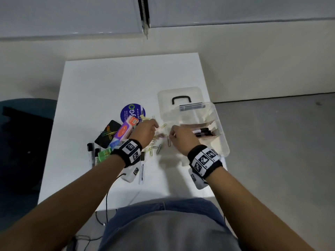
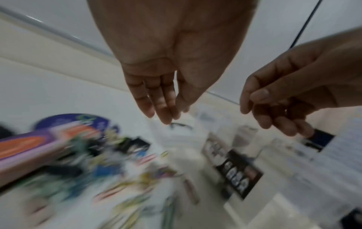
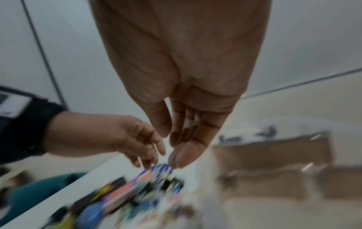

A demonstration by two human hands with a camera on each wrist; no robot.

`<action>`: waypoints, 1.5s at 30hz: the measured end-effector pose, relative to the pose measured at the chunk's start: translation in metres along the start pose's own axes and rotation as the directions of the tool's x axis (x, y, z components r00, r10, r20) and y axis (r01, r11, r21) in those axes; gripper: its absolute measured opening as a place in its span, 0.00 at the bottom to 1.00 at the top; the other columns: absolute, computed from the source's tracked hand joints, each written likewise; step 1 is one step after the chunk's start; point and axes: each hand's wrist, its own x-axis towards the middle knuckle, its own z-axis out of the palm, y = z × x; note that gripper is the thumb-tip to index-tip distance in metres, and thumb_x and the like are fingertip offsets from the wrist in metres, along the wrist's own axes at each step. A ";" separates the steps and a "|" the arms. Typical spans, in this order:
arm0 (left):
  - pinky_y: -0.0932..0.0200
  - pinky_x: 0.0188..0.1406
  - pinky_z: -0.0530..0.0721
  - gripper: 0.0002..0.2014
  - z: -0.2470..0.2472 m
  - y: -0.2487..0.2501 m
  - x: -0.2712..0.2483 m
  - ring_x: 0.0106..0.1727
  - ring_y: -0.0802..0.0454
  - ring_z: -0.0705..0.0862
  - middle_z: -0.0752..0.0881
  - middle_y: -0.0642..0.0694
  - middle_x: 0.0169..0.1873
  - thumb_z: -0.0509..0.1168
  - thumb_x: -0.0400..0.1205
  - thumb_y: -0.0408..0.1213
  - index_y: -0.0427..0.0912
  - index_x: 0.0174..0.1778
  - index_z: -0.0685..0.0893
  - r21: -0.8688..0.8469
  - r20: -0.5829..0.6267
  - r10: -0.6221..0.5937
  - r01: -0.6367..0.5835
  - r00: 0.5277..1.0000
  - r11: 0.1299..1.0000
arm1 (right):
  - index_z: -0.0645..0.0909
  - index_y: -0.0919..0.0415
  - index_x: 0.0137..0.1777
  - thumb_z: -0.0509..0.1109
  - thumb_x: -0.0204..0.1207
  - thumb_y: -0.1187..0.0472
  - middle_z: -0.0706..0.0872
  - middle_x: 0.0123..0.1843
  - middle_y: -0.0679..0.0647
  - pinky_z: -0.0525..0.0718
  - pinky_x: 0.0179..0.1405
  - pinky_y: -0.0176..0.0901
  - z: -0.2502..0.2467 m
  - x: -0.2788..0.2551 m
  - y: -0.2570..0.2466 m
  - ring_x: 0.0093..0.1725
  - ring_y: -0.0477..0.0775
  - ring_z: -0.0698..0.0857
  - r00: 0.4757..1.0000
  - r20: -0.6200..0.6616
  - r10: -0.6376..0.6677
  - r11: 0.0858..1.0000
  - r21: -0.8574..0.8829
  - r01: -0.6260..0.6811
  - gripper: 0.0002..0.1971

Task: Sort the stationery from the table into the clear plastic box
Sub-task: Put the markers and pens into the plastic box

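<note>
The clear plastic box [image 1: 224,142] stands open at the table's right, with dark markers [image 1: 203,132] in a brown inner compartment. Several coloured paper clips [image 1: 154,144] lie scattered left of it. My left hand [image 1: 156,126] hovers over them with straight, relaxed fingers [image 2: 166,108] and holds nothing. Close beside it, just left of the box, my right hand [image 1: 171,135] has its thumb pressed to the index finger [image 2: 252,102]. A paper clip [image 1: 169,142] appears to hang from that pinch. Both wrist views are blurred.
The box's lid [image 1: 179,93] with a black handle lies open behind it. Further left are a purple-orange pack [image 1: 125,131], a round blue sticker [image 1: 132,110], a black card [image 1: 108,134], black markers [image 1: 90,153], a green item [image 1: 103,153] and a pen [image 1: 141,171].
</note>
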 end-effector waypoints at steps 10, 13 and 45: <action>0.45 0.52 0.81 0.12 -0.011 -0.129 -0.059 0.56 0.32 0.81 0.81 0.32 0.56 0.61 0.78 0.27 0.36 0.56 0.80 -0.086 -0.309 -0.431 0.426 0.848 0.901 | 0.81 0.57 0.55 0.62 0.80 0.57 0.87 0.54 0.61 0.85 0.47 0.49 0.141 0.022 -0.053 0.52 0.65 0.87 0.933 0.359 0.033 0.986 -0.167 0.030 0.10; 0.40 0.59 0.77 0.17 -0.023 -0.163 -0.072 0.60 0.30 0.77 0.76 0.30 0.60 0.63 0.78 0.30 0.33 0.63 0.74 -0.082 -0.337 -0.618 0.631 0.711 0.771 | 0.80 0.60 0.60 0.64 0.78 0.56 0.86 0.58 0.61 0.84 0.50 0.49 0.153 0.024 -0.049 0.55 0.65 0.86 0.926 0.356 0.122 0.975 -0.216 -0.045 0.14; 0.51 0.52 0.80 0.16 -0.039 -0.113 -0.075 0.53 0.41 0.85 0.85 0.41 0.54 0.55 0.88 0.43 0.44 0.70 0.70 -0.347 -0.073 -0.262 0.222 0.962 0.911 | 0.67 0.58 0.69 0.55 0.86 0.53 0.84 0.45 0.62 0.82 0.42 0.51 0.083 0.040 -0.047 0.41 0.62 0.83 0.987 0.146 -0.065 0.986 0.161 0.041 0.15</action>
